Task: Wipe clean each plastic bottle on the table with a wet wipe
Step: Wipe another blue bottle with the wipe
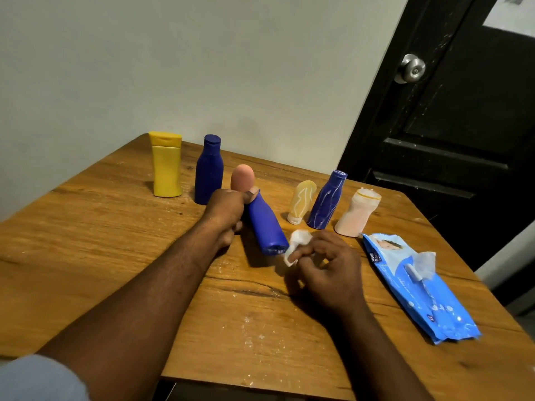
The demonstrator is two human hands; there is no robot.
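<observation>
Right hand [324, 264] pinched a crumpled wet wipe [296, 246] just beside the base of the blue bottle [265, 227].
Beyond, the left hand [225, 211] gripped that bottle's neck over the desk [115, 227], its long axis slanting base-first toward the right hand.

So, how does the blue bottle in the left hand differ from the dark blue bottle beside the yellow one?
The held blue bottle is tilted, base toward the camera; the dark blue bottle stands upright. The left hand grips the first near its top; nothing touches the second. The first is a brighter blue than the second. Both are blue bottles.
</observation>
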